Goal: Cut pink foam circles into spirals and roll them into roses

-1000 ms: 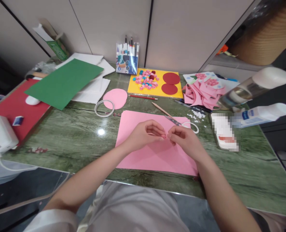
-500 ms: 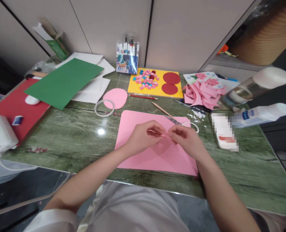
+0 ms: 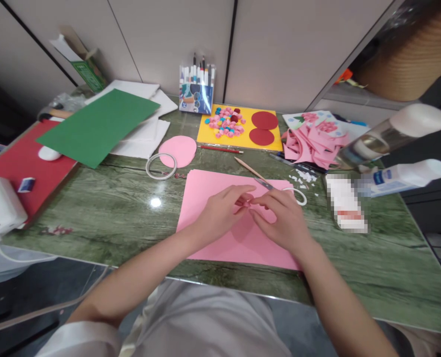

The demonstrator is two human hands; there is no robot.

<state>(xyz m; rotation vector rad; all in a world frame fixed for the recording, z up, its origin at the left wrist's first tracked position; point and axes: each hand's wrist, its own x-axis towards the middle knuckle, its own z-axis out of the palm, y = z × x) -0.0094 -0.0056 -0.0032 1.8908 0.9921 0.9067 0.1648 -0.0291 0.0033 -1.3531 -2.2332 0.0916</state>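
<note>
Over a stack of pink paper sheets, my left hand pinches a small folded piece of pink paper, mostly hidden by the fingers. My right hand meets it from the other side, its thumb and forefinger curled closed at the same piece. Just beyond the right hand lie scissors with white handles, partly covered by that hand. A bare wooden pencil points away at the far edge of the sheets.
On a yellow sheet rest small coloured paper pieces and two red circles. Pink strips, white scraps, bottles and a blurred phone are rightward. Leftward are a tape ring and green card.
My hands have shifted slightly left and drawn closer together around the small pink paper piece. The right hand has turned, its fingers now reaching further over toward the left fingertips.
</note>
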